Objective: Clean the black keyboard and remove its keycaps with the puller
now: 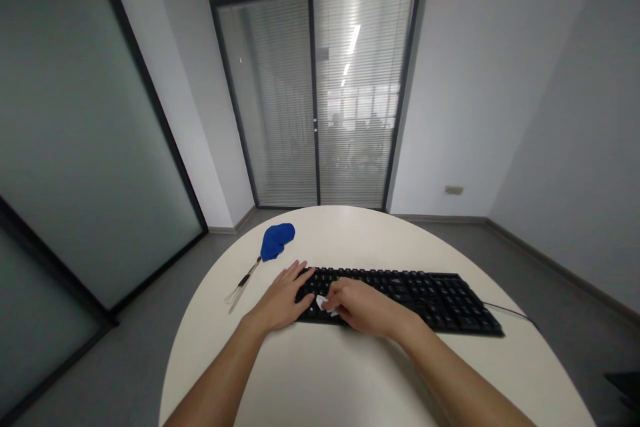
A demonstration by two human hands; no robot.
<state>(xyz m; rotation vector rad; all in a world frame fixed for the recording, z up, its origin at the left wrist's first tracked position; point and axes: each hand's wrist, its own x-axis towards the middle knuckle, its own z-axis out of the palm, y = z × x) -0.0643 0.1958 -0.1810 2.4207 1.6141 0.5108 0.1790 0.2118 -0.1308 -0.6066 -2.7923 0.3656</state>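
Observation:
A black computer keyboard (430,297) lies across the table, its number pad to the right. My left hand (283,297) is open, fingers spread over the keyboard's left end, with the thumb along its near keys. Pinched in the fingers of my right hand (357,305) is a small white tissue (321,302), pressed down on the keys on the left half. My right hand and forearm cover part of the keyboard's middle and near edge.
On the round pale table (295,380), a blue cloth (277,240) lies at the back left, with slim tools (244,282) with a black part beside it. The keyboard's cable (507,309) runs off the right edge. Glass doors with blinds (315,100) stand beyond.

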